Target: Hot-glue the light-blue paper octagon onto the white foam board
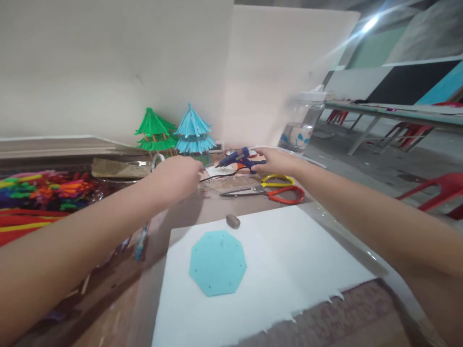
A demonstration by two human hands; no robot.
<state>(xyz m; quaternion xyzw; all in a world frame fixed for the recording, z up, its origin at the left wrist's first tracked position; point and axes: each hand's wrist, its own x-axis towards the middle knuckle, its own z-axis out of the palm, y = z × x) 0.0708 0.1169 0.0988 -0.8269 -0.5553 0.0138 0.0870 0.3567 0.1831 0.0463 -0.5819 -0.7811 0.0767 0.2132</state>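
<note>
My right hand reaches to the back of the table and has its fingers on the handle of a dark blue glue gun, whose nozzle points left. My left hand is stretched out at the left of it, fingers curled by a black cord; what they hold, if anything, is hidden. Scissors with one yellow and one red-orange handle lie just below the glue gun. Nearer to me, a light blue octagon with small dots near its edge rests on a white sheet. A small brown lump sits at the sheet's far edge.
A green tiered-roof model and a light blue one stand against the wall. Colourful fuzzy sticks lie at left. A clear water bottle stands at the back right. Beyond the table are a red chair and another table.
</note>
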